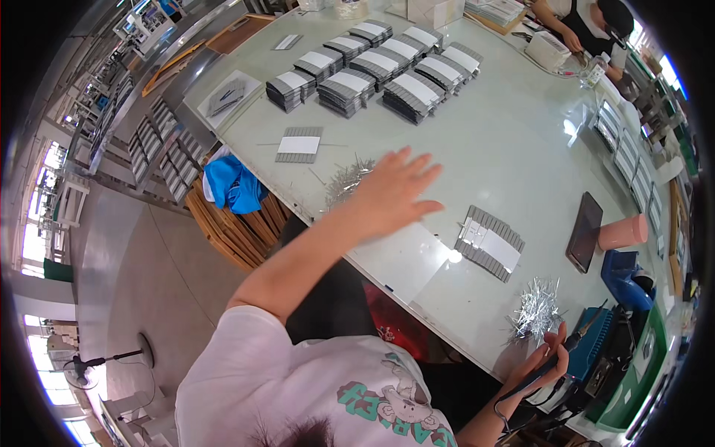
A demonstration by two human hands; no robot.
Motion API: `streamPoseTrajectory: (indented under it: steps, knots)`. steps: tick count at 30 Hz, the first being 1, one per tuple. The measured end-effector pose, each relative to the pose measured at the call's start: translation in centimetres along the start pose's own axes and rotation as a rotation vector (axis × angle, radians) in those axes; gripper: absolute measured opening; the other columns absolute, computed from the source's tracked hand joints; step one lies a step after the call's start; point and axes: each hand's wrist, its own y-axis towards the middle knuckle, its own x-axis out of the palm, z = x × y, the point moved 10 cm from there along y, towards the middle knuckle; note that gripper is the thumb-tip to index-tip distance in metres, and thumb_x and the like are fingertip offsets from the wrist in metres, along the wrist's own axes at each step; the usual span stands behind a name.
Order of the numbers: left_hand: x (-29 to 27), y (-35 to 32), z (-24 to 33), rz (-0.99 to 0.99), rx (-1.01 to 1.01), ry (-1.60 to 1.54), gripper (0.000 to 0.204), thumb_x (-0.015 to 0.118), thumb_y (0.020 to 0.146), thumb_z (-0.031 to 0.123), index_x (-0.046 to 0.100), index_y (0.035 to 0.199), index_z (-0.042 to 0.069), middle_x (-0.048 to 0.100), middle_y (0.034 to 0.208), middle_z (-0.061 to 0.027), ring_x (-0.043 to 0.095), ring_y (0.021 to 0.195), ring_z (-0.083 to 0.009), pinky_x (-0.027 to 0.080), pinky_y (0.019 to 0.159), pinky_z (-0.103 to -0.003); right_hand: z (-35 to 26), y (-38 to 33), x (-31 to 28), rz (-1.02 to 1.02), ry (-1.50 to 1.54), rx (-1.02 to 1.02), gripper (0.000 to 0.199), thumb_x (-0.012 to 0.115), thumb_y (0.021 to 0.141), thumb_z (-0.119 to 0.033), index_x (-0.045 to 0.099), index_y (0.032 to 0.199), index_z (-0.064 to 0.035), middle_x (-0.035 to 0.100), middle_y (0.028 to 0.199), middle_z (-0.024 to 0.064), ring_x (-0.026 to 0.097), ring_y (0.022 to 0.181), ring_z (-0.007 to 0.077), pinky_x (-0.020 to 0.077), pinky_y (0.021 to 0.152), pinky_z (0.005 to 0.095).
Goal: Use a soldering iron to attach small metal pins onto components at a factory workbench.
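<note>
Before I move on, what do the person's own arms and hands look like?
The left hand and right hand are both ungloved. The left arm is bare below a short, pale, plain sleeve. A thin dark cord loops by the right wrist; whether it is worn is unclear.

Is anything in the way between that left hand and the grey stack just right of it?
Nothing I can see: only tabletop shows between the left hand and the grey stack.

Left wire pile [344,181] partly hidden by left hand [396,188]; far-right co-worker [592,30] cut off; far-left blue-clad figure [170,7] too small to tell.
</note>
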Motion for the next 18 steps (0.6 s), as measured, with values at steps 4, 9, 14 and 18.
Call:
streamPoseTrajectory:
  steps: [4,9,14,18]
  knots:
    - [1.2,-0.6,-4.3,-0.147,-0.059,-0.061,0.068,0.042,0.092,0.054,0.038,0.138,0.004,0.037,0.144,-0.0156,0.026,0.137,-0.0353,0.019,0.113,-0.045,0.1,0.0,0.3,-0.002,-0.044,0.038,0.028,0.040,0.092,0.002,0.035,0.117,-0.0087,0.049,0.133,0.0211,0.052,0.091,0.0212,0.0415,0.090,0.0354]
    - [2.0,-2.3,-3.2,-0.224,0.020,-0.078,0.068,0.041,0.093,0.054,0.037,0.139,0.005,0.037,0.144,-0.0134,0.027,0.137,-0.0333,0.018,0.114,-0.044,-0.5,0.3,0.8,-0.002,-0.083,0.010,0.029,0.041,0.091,0.005,0.037,0.117,-0.0088,0.050,0.133,0.0200,0.053,0.091,0.0202,0.0423,0.089,0.0335]
    - [1.8,-3.6,-1.8,-0.242,0.094,-0.070,0.064,0.042,0.093,0.052,0.039,0.139,0.007,0.039,0.143,-0.0108,0.029,0.136,-0.0318,0.018,0.114,-0.046,0.2,0.1,0.5,-0.024,-0.101,0.093,0.025,0.044,0.093,0.001,0.036,0.115,-0.0059,0.053,0.118,0.0211,0.052,0.114,0.0325,0.0408,0.096,0.0424]
    - [0.3,-3.4,-1.6,-0.101,0.141,-0.064,0.061,0.046,0.091,0.052,0.046,0.133,0.008,0.047,0.137,-0.0119,0.035,0.133,-0.0333,0.020,0.112,-0.047,0.0,0.2,0.7,-0.024,-0.116,0.121,0.026,0.045,0.092,0.003,0.035,0.115,-0.0052,0.052,0.116,0.0194,0.050,0.119,0.0338,0.0404,0.097,0.0423]
